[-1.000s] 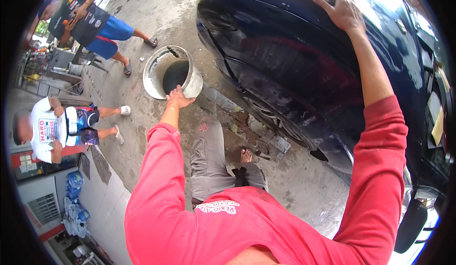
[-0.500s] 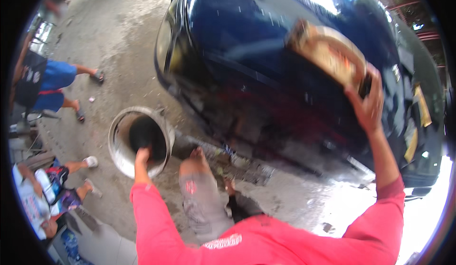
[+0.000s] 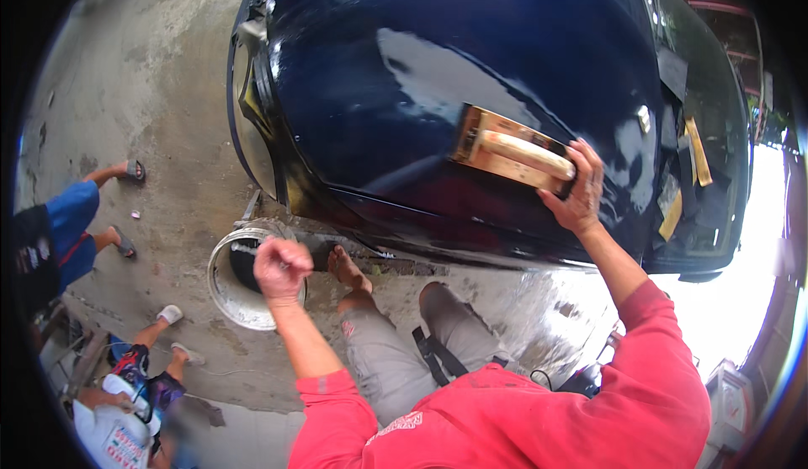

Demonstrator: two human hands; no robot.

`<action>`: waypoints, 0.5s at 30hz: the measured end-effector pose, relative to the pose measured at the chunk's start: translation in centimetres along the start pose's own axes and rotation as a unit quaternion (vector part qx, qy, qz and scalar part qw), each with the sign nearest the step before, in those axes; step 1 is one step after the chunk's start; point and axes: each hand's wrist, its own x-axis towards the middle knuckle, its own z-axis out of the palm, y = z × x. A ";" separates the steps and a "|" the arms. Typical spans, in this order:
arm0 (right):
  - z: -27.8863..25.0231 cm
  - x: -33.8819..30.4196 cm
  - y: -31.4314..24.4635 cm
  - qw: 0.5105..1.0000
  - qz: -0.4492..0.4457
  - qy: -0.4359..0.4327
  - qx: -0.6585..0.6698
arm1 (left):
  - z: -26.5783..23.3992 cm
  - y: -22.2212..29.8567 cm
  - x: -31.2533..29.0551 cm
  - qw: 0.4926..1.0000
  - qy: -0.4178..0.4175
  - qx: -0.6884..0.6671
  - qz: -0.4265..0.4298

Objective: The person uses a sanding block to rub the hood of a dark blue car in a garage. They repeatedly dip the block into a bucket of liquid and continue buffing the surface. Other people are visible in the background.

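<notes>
My right hand (image 3: 581, 185) grips the near end of a long wooden sanding block (image 3: 515, 153) with a raised rounded handle. The block rests over the dark blue car hood (image 3: 362, 124), just below a grey patch (image 3: 450, 74) on the paint. My left hand (image 3: 282, 269) is raised over the near edge of a white bucket (image 3: 220, 296), its fingers curled in. Whether anything is inside those fingers is hidden. Dark liquid shows in the bucket.
Yellow-brown strips (image 3: 699, 153) and dark sheets lie near the windshield. The car's front end (image 3: 252, 107) stands close to the bucket. At the left are a person in blue shorts (image 3: 74, 217) and another in a white shirt (image 3: 114, 435).
My left hand has come up out of the bucket. The sanding block in my right hand sits lower and further left in the picture, as the view has also shifted.
</notes>
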 end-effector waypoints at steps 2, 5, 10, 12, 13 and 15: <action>-0.4 0.3 -0.1 1.000 -0.001 0.002 0.002 | 12.4 -2.3 -0.8 0.969 -0.115 0.219 -0.001; -1.1 1.2 -0.9 0.998 -0.010 0.048 0.031 | 25.5 -8.4 -1.8 0.918 -0.096 0.383 0.021; -4.3 1.1 0.5 0.990 0.019 -0.058 0.125 | 33.8 -19.0 -1.2 0.978 0.033 0.200 -0.047; -6.4 0.0 4.9 0.990 0.027 0.004 0.139 | 36.0 -22.1 0.3 0.990 0.068 0.120 -0.033; -7.2 -0.6 8.2 0.991 0.028 0.013 0.127 | 37.2 -23.3 1.6 0.989 0.122 0.084 -0.013; -8.0 -1.7 16.2 0.973 0.141 0.143 0.110 | 39.1 -24.7 3.4 0.990 0.111 0.040 0.074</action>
